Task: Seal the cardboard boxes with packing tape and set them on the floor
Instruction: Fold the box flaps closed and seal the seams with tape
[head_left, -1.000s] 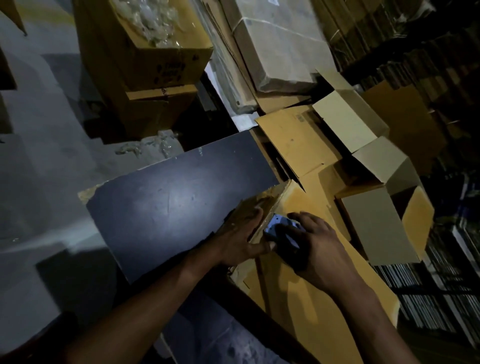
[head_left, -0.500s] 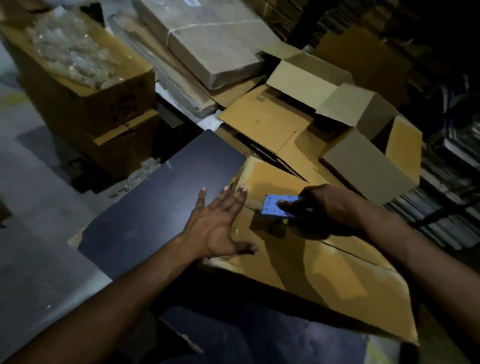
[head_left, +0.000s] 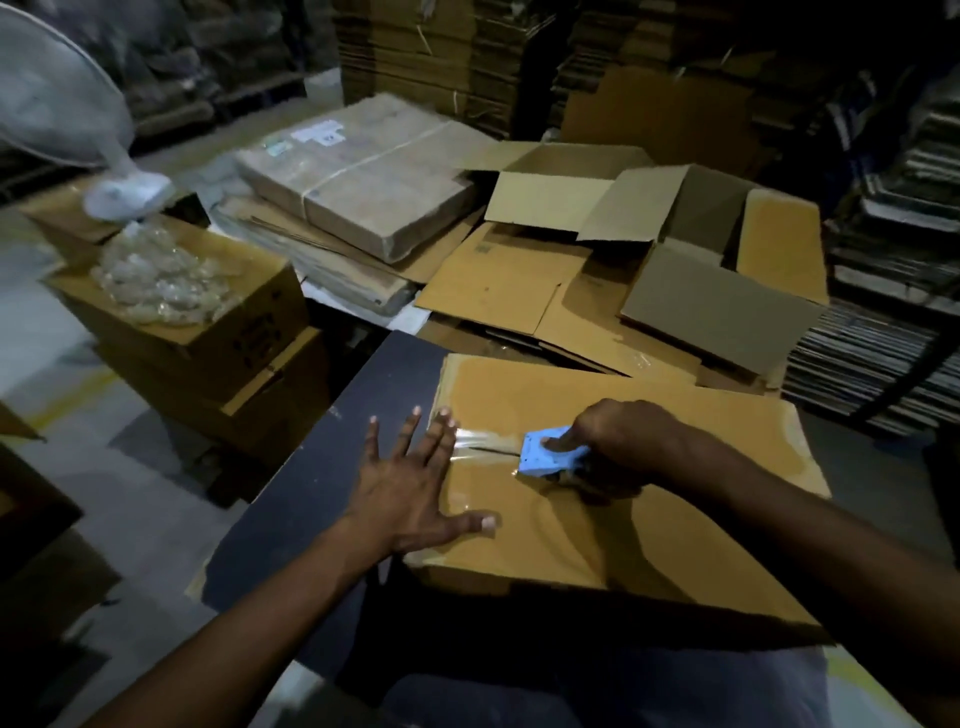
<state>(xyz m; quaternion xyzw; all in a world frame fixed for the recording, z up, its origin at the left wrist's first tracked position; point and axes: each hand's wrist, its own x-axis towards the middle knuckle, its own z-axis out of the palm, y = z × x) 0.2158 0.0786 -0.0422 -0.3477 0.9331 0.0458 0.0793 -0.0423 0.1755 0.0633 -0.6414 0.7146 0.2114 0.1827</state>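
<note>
Left hand (head_left: 410, 499): fingers spread flat, pressed on cardboard box (head_left: 649, 530) at the table's (head_left: 311, 499) edge.
Right hand (head_left: 618, 441): blue tape dispenser (head_left: 550, 457) gripped on the box seam.

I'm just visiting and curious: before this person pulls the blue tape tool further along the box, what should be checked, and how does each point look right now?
1. Left hand holds the box steady: ok, fingers spread flat across its near edge.
2. Right hand has a firm grip on the blue tape dispenser: ok, fingers curled round it.
3. Tape started at the box edge: ok, a clear strip runs from the left fingertips to the dispenser.
4. Tape follows the flap seam: ok so far.
5. Cardboard box fully on the dark board: cannot tell, its far side is hidden.
6. Enough tape left on the roll: cannot tell, the hand covers it.
</note>
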